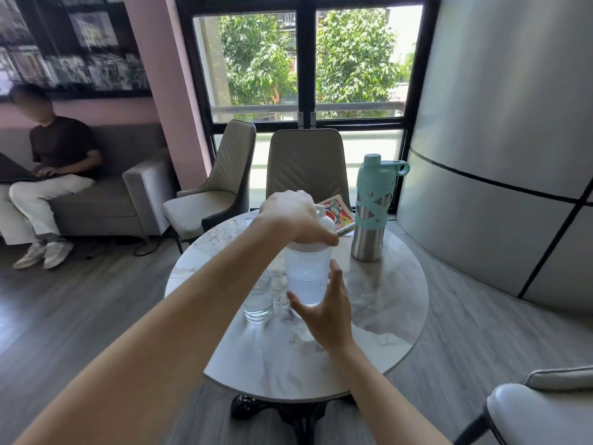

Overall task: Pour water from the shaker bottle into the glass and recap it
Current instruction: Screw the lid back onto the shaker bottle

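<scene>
A translucent shaker bottle [306, 276] with water in it stands upright near the middle of the round marble table [385, 332]. My left hand [293, 216] is clamped over its white lid from above, hiding most of the lid. My right hand [324, 311] is at the bottle's lower right side, fingers spread, thumb and fingertips close to the wall; contact is unclear. A short clear glass [259, 301] holding some water stands just left of the bottle.
A steel flask with a teal cap and sleeve [372, 213] stands at the table's far right, beside a colourful book [340, 215]. Padded chairs [306, 165] ring the table's far side. A person sits on a sofa [96, 200] at far left. A curved wall [500, 155] is on the right.
</scene>
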